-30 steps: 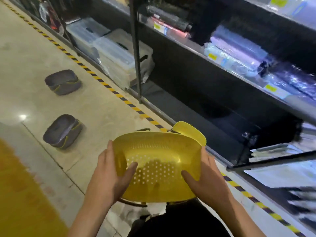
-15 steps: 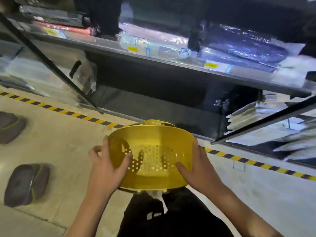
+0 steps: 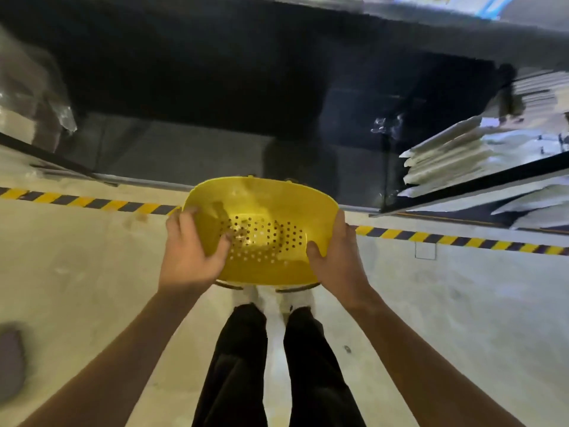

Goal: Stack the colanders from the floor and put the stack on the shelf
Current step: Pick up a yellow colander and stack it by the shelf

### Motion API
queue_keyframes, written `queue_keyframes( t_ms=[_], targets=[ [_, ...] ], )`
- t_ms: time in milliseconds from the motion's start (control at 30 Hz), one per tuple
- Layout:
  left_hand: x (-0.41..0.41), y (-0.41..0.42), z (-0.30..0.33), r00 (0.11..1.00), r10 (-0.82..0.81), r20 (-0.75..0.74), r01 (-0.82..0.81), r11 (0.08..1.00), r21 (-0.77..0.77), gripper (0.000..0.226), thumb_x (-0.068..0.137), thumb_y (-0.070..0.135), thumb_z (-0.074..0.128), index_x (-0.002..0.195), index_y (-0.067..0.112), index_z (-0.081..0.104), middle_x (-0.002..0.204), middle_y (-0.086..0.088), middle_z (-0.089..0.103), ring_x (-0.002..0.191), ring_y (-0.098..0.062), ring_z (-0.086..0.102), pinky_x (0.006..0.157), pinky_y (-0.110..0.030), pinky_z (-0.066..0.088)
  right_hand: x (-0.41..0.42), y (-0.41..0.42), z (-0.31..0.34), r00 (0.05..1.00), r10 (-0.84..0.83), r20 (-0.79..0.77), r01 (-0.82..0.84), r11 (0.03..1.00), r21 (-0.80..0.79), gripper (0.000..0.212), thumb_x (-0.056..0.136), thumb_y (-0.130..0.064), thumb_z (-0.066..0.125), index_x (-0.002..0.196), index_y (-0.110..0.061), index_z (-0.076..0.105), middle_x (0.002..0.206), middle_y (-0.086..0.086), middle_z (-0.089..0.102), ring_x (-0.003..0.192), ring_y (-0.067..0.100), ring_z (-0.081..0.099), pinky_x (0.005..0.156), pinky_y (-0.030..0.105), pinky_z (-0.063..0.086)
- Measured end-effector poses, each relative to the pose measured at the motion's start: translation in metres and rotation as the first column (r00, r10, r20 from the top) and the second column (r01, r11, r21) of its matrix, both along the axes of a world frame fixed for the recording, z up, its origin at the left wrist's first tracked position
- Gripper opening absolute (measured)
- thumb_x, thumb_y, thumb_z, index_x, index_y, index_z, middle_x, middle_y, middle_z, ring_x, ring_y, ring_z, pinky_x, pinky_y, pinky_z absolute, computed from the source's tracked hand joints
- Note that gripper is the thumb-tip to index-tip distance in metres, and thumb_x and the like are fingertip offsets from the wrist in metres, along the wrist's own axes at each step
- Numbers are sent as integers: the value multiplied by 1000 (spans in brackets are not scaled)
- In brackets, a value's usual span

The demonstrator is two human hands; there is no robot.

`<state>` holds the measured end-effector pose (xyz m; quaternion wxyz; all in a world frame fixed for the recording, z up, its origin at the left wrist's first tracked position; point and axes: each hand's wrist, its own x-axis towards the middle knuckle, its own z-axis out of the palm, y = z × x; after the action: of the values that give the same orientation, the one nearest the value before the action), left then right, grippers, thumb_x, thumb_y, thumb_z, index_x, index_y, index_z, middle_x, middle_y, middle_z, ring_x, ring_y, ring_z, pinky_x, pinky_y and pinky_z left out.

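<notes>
I hold a yellow perforated colander in both hands, level with my waist, its hollow facing me. A grey rim of another piece shows under its near edge. My left hand grips the left wall with the thumb inside. My right hand clasps the right wall. Just beyond the colander lies the dark bottom shelf, bare in the middle. A grey colander sits on the floor at the far left edge, blurred.
A yellow-and-black hazard stripe runs along the floor before the shelf. Stacked pale flat packs fill the shelf's right part, wrapped goods its left. My legs and white shoes are below the colander.
The view has swung right and down, square to the bottom shelf. The colander has come nearer the shelf edge. The two grey colanders have slid off to the left; one remains in view.
</notes>
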<state>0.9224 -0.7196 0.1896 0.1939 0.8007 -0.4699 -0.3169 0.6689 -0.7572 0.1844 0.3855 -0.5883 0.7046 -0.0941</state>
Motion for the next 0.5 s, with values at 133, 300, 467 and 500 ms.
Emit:
queue_keyframes(
  t_ms=[133, 300, 467, 500],
  targets=[
    [13, -36, -86, 998, -26, 60, 25, 1000, 19, 73, 84, 46, 70, 141, 21, 31, 146, -8, 30, 127, -35, 45, 102, -48, 44, 11, -27, -86, 1000, -12, -11, 12, 1000, 29, 89, 93, -35, 65, 157, -18, 4, 151, 11, 33, 129, 34, 44, 96, 45, 47],
    [19, -51, -186, 985, -151, 85, 155, 987, -33, 93, 84, 61, 62, 151, 10, 22, 150, -23, 27, 129, -44, 41, 101, -57, 44, 17, -47, -179, 1000, 4, 2, -4, 998, 62, 97, 90, -37, 67, 157, -17, 0, 149, 12, 33, 126, 32, 44, 89, 36, 45],
    [20, -50, -253, 983, -170, 68, 151, 963, 224, 118, 71, 62, 76, 157, 21, 6, 158, -27, 7, 139, -56, 19, 110, -65, 30, 28, -55, -239, 997, 71, -20, -68, 987, 145, 98, 90, -25, 68, 156, -14, -3, 148, 17, 31, 126, 32, 45, 88, 31, 44],
    [22, -51, -258, 977, -195, 82, 168, 951, 259, 119, 70, 64, 75, 157, 25, 5, 160, -26, -1, 141, -57, 12, 112, -64, 26, 29, -59, -242, 997, 70, -38, -63, 986, 154, 97, 90, -21, 66, 156, -15, -4, 149, 18, 29, 126, 32, 45, 89, 32, 45]
  ],
)
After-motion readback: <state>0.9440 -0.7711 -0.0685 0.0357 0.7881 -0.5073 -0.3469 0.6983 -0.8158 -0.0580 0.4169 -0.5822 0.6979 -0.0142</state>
